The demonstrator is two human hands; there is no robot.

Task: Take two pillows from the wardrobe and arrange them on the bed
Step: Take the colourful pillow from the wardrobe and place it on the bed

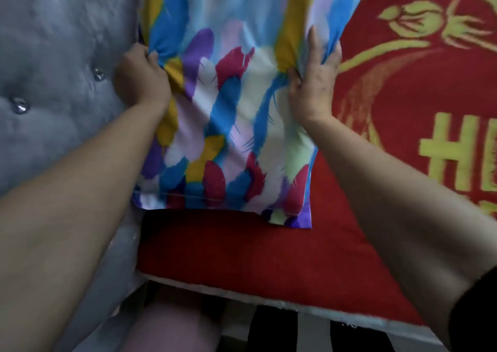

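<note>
pillow (228,104) in feather print: lying on red bedspread (376,125) along bed's head edge, pressed against grey tufted headboard (53,55) | left hand (141,78): clenched on pillow's headboard-side edge | right hand (314,77): grasping opposite edge, fabric bunched | near edge of bed: white trim, bare red strip below pillow

bare forearms, black right sleeve (476,314)

Yellow "H" on red blanket (403,88)

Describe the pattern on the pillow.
Multicoloured feather-like brushstrokes on the soft fabric pillow, seen in the head view.
</note>
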